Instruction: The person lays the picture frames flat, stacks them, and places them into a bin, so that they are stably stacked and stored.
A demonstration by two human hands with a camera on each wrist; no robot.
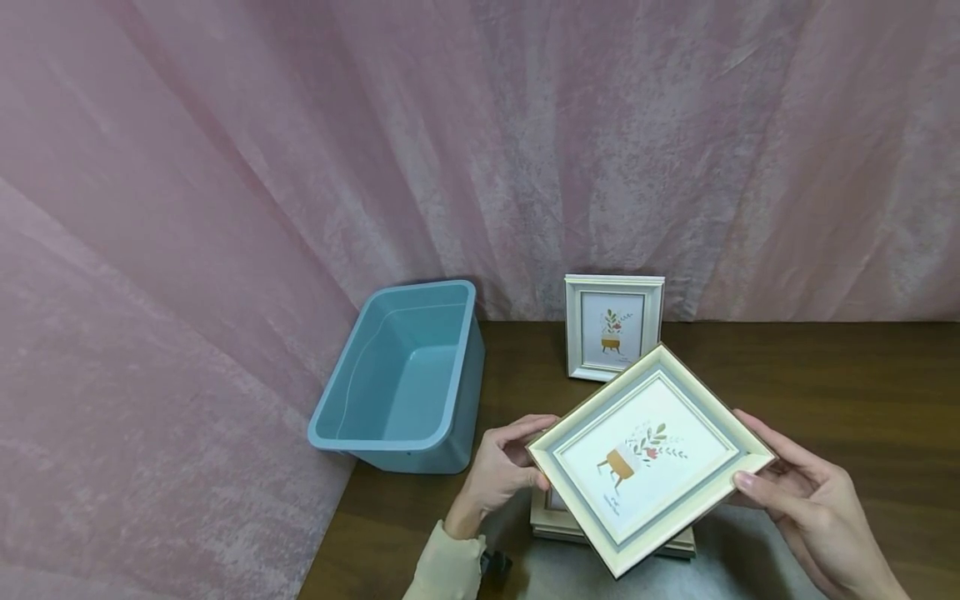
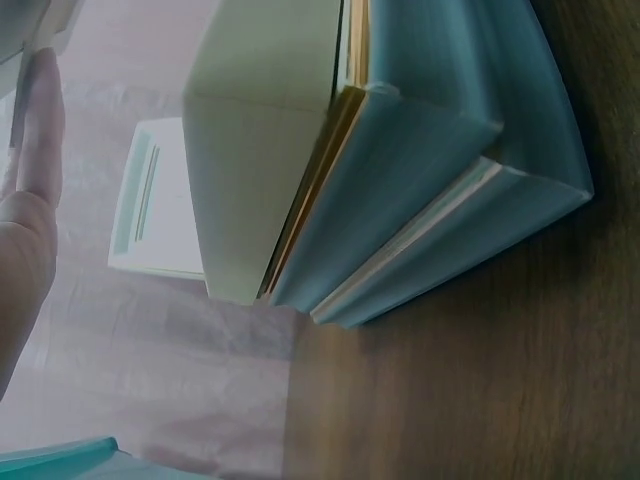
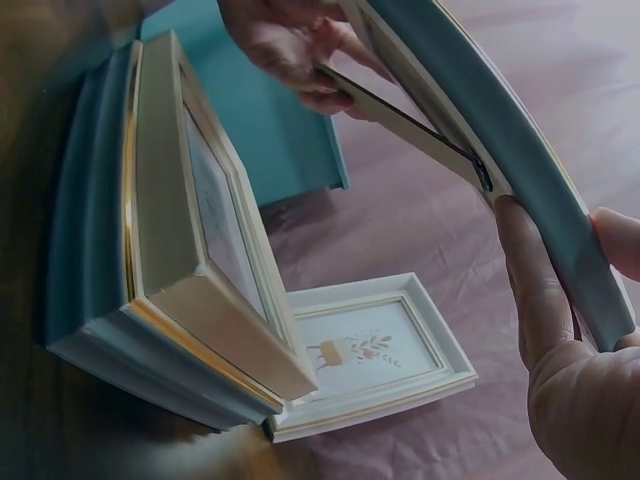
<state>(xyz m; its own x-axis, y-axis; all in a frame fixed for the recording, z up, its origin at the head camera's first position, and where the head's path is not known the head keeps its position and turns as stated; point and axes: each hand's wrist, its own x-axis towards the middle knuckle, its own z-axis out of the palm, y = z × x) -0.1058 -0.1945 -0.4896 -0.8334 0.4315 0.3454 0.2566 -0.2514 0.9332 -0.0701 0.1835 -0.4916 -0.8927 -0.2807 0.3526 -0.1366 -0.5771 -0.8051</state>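
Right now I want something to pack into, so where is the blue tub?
In the head view, the blue tub sits at the left of the wooden table, beside the pink curtain, beyond and left of the left hand.

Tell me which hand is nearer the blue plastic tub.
Left. The left hand is just right of the blue plastic tub, at the left corner of the raised picture frame; the right hand is farther right, at the frame's opposite corner.
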